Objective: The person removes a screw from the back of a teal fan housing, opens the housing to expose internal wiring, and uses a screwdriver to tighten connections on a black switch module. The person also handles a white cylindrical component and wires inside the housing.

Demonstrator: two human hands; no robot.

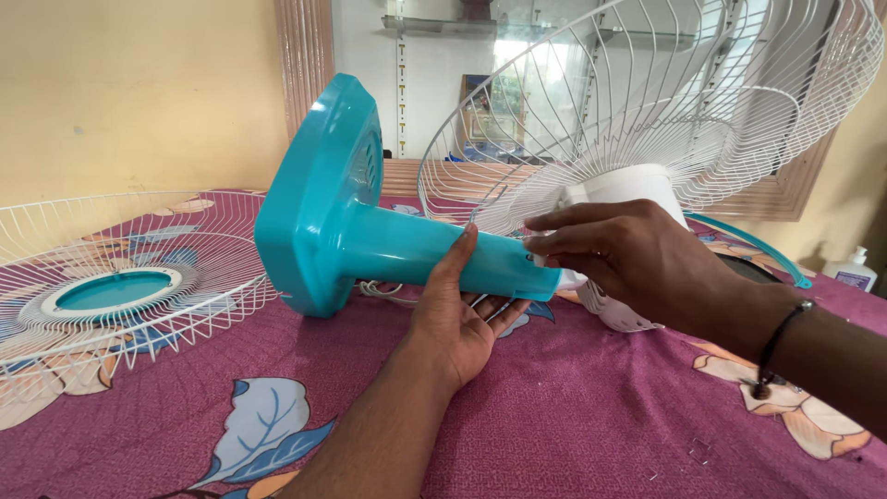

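Nearest to the camera lies a magenta cloth with a flower pattern (573, 407), which covers the surface where the work is done; whether a bed or a counter is under it I cannot tell.

Above the cloth, the left hand (460, 319) comes from below with the palm up. Its fingers are spread apart, supporting the underside of the turquoise stand (370, 236) of a table fan, not clamped around it. The right hand (619, 254), which wears a dark cord on the wrist, comes from the right. Its fingers are together and slightly bent over the narrow end of the stand, just where this meets the white motor housing (628, 189). Whether the fingertips pinch something small there is hidden.

The stand lies on its side, with its broad square foot to the left and tilted up, the neck pointing right to the housing. The step in hand seems to be the joint between neck and motor body, either fitting or loosening it. I judge that the next move calls for a steady left hand under the neck while the right one works at the joint, because the raised rear wire guard (665, 92) makes the whole piece top-heavy.

To the left, the front wire guard (111, 286) with a turquoise centre lies flat. Farther right, a small pump bottle (852, 268) stands by the yellow wall (129, 92).
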